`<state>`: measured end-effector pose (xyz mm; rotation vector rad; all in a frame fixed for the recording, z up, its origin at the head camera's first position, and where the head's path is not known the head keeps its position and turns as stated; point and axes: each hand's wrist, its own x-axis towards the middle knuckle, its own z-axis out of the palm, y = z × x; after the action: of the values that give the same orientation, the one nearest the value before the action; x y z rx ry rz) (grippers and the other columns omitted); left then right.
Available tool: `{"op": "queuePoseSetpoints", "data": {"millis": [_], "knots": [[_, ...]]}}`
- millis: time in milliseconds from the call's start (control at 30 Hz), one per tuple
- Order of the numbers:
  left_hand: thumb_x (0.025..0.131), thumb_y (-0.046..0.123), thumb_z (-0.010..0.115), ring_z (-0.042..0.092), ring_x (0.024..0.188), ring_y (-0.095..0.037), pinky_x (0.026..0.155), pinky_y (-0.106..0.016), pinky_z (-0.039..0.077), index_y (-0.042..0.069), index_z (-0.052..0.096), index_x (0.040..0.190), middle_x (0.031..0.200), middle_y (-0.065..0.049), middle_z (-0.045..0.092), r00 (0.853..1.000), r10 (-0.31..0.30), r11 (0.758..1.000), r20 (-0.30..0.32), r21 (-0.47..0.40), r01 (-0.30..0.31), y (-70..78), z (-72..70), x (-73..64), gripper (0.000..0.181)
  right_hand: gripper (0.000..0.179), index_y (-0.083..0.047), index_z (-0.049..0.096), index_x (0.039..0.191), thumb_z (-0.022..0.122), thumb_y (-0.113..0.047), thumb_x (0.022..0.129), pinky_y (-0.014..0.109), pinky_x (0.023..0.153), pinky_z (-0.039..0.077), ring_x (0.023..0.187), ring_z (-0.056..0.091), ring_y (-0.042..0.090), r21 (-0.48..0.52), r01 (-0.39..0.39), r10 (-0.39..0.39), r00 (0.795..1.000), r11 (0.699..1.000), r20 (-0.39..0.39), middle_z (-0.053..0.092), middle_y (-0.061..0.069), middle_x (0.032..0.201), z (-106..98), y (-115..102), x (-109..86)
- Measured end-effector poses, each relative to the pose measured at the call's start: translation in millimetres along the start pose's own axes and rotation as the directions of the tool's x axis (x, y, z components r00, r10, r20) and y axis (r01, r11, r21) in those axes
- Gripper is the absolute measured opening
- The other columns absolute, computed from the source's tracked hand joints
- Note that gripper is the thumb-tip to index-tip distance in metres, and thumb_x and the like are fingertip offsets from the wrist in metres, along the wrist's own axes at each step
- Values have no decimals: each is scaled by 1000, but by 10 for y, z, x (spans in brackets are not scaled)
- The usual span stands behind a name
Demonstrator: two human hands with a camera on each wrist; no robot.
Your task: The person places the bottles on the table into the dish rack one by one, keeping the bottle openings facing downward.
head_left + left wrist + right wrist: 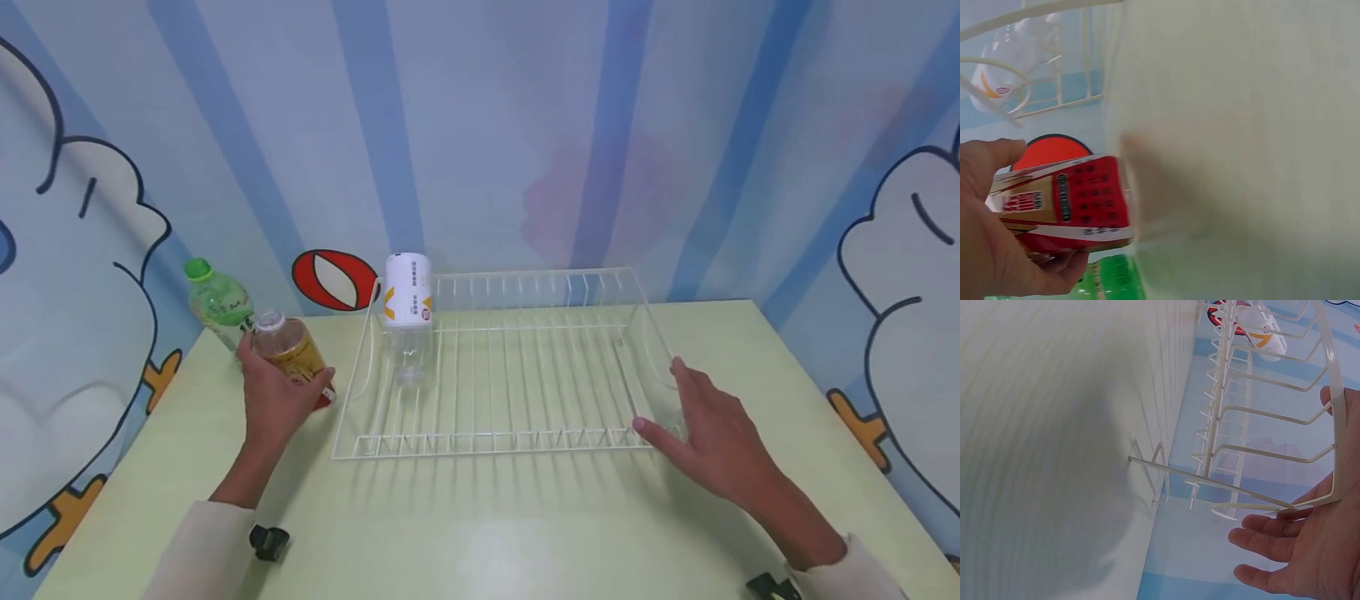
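Tabletop (525, 533): pale green, carrying everything below.

Wire rack (495, 367): white, flat on the tabletop, taken here as the landmark. Open grid floor, raised back rail, low prongs along the front edge.

Clear bottle (408, 321): white and orange label, already inside the rack at its back-left corner, cap end towards the front.

Green bottle (217, 304): green cap, standing well left of the rack, near the wall.

Amber bottle (288, 350): red and gold label, pale cap, just left of the rack's left edge, tilted, lifted or just resting on the tabletop; cannot tell which.

Left hand (277, 400): fingers and thumb wrapped round the amber bottle's lower body, a firm full grip.

Right hand (712, 433): fingers straight and spread, holding nothing, touching the rack's front-right corner as if steadying it.

Step in hand, by judgement: amber bottle picked up beside the rack, not yet placed in it. Next move likely calling for a carry rightward over the left rim and a lay-down beside the clear bottle, rack kept steady.
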<state>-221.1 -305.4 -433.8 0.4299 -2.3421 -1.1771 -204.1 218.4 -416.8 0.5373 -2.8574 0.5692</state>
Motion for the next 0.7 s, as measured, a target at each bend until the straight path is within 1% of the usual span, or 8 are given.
{"op": "queuePoseSetpoints", "data": {"millis": [67, 133, 200, 233, 367, 467, 600, 700], "knots": [[81, 16, 82, 43, 131, -39, 108, -55, 37, 11, 4, 153, 146, -24, 38, 998, -56, 998, 25, -23, 56, -54, 22, -9, 106, 95, 10, 21, 153, 61, -52, 94, 68, 91, 40, 119, 50, 52, -2, 4, -4, 1000, 1000, -8, 43, 32, 143, 14, -1, 0], [81, 15, 80, 43, 131, -40, 107, -55, 39, 11, 4, 152, 146, -25, 38, 993, -109, 993, 50, -34, 111, -91, 36, -11, 104, 95, 10, 21, 152, 62, -52, 94, 67, 91, 41, 119, 50, 52, -7, 8, -8, 1000, 1000, -20, 43, 32, 142, 20, 2, 4], [82, 14, 79, 43, 131, -42, 105, -55, 40, 9, 5, 151, 146, -27, 38, 987, -144, 988, 75, -40, 148, -112, 43, -11, 102, 96, 10, 20, 153, 62, -52, 94, 67, 91, 41, 119, 50, 52, -9, 7, -8, 1000, 1000, -23, 43, 32, 142, 20, 3, 8], [81, 13, 79, 43, 132, -43, 104, -55, 41, 8, 6, 151, 147, -28, 38, 985, -151, 987, 82, -37, 154, -117, 44, -10, 101, 96, 11, 20, 152, 62, -52, 93, 67, 91, 41, 120, 49, 52, -11, 7, -7, 1000, 1000, -24, 43, 33, 142, 18, 2, 11], [79, 7, 80, 42, 133, -45, 105, -57, 39, 3, 8, 149, 146, -31, 38, 986, -136, 990, 101, -15, 138, -129, 40, -9, 100, 96, 10, 19, 153, 61, -53, 94, 68, 92, 40, 121, 48, 53, -4, -4, 4, 1000, 1000, -16, 42, 32, 142, 3, -3, 9], [78, 5, 80, 40, 134, -46, 108, -57, 36, 1, 8, 148, 145, -33, 37, 985, -134, 991, 107, 15, 133, -122, 35, -16, 100, 96, 10, 19, 153, 61, -53, 94, 69, 92, 39, 122, 48, 52, 5, -14, 14, 1000, 1000, -10, 42, 32, 143, -3, -12, 0], [78, 6, 81, 41, 133, -46, 107, -57, 37, 0, 10, 147, 144, -33, 38, 986, -137, 991, 100, 24, 135, -115, 27, -29, 99, 96, 10, 20, 153, 61, -53, 94, 68, 92, 40, 121, 48, 52, 11, -15, 15, 1000, 1000, -16, 43, 31, 143, 11, -26, -5], [78, 5, 81, 42, 133, -47, 107, -57, 37, 0, 11, 145, 143, -34, 39, 988, -124, 992, 94, 15, 123, -121, 27, -52, 97, 96, 11, 20, 152, 62, -53, 93, 67, 92, 40, 121, 48, 52, 12, -15, 16, 1000, 1000, -20, 43, 31, 143, 23, -32, 0]]}}
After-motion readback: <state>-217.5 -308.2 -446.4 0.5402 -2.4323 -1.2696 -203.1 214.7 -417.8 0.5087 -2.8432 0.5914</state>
